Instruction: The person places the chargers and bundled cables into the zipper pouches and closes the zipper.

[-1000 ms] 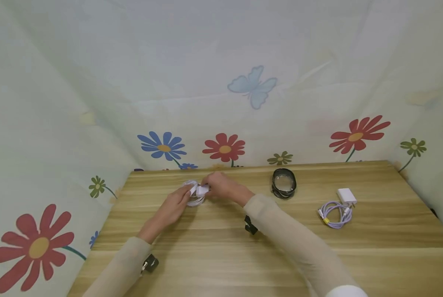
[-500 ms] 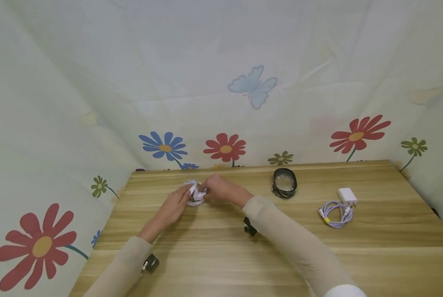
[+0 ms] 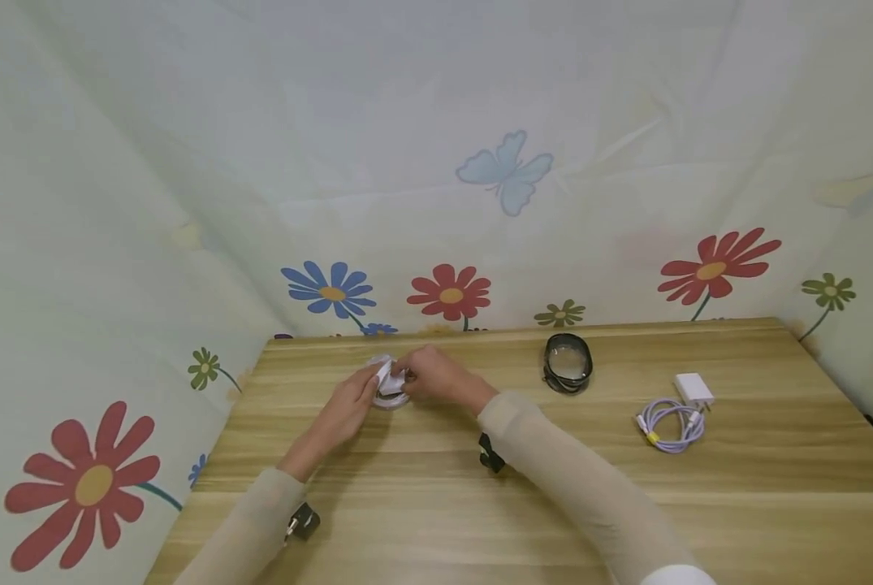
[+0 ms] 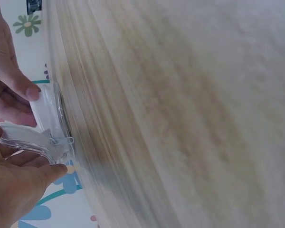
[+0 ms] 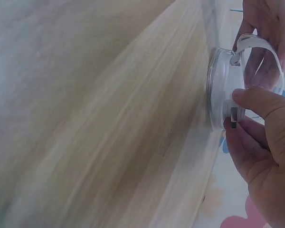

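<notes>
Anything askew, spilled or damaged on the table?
Nothing stands out: purple cable coiled beside the white charger, no spill or damage visible. The clear case is arched where the left hand grips it, likely just handling.

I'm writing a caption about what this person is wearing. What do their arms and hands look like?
The left hand and right hand are bare, without gloves. The left sleeve and right sleeve are plain beige and stop short of the hands; a white patch shows at the frame's bottom edge. Small black pieces show beside both sleeves; their fastening is hidden.
</notes>
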Motion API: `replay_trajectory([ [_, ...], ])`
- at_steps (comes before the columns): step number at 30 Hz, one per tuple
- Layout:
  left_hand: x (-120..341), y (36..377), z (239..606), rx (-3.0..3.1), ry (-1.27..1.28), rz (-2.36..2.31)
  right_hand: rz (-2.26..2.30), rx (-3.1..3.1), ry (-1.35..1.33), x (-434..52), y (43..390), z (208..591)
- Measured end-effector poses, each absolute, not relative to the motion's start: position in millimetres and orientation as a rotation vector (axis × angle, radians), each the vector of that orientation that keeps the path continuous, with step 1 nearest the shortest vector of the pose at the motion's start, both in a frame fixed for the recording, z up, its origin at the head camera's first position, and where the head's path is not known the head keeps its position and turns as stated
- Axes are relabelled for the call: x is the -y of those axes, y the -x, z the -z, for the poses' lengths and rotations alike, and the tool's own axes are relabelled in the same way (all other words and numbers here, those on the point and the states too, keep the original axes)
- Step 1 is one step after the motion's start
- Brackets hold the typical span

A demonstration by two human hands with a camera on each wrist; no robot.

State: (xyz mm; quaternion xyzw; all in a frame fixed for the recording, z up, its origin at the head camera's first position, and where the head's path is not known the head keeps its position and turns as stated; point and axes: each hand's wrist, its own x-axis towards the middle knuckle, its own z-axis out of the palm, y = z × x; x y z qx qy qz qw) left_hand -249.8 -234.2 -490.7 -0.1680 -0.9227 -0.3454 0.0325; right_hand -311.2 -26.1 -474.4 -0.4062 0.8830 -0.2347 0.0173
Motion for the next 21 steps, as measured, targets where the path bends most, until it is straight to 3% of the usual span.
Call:
replay_trajectory([
  [21, 237.2, 250.4, 491.6, 2.858, 0.467, 1.097, 0.7, -2.695, 1.423, 37.1, 320.8, 479.0],
])
